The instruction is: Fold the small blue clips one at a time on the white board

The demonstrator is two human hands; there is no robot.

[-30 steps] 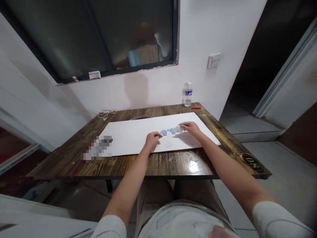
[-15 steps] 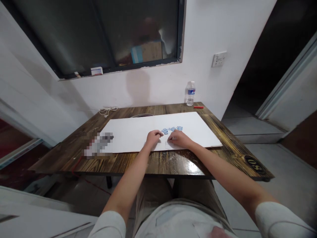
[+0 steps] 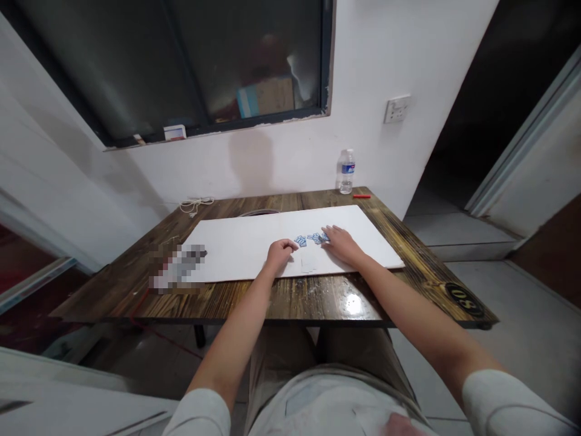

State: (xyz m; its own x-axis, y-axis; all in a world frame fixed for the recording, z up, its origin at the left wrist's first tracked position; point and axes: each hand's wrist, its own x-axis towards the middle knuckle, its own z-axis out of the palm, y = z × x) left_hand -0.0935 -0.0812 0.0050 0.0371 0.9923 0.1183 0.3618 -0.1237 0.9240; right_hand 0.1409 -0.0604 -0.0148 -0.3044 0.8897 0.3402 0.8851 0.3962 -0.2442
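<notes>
Head view: blue pieces, in a sideways row, were overlapped at right by the right hand, grip parted; the left hand's grip could not be judged.

On the bench, a board. On the board, pieces, left hand just left of them, right hand at their right end. Behind the board, at far left, a cable; at far right, a bottle; just right of that, a pen. Beyond the bench, a window; to its right, a socket.
</notes>
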